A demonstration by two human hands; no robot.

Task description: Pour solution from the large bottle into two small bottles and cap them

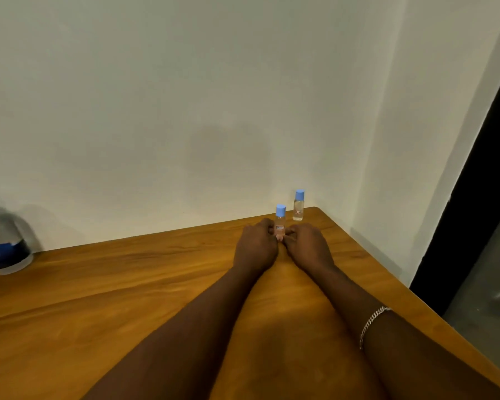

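Upright on brown wooden table [127,284], small clear blue-capped plastic bottle [280,222] pinched low between left grip [256,246] and right grip [306,243], second identical bottle [298,206] just beyond right grip, large clear blue-labelled bottle [3,241] well left of both.

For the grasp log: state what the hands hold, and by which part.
The left hand and the right hand both hold the nearer small bottle by its lower body, one on each side. Its blue cap is untouched.
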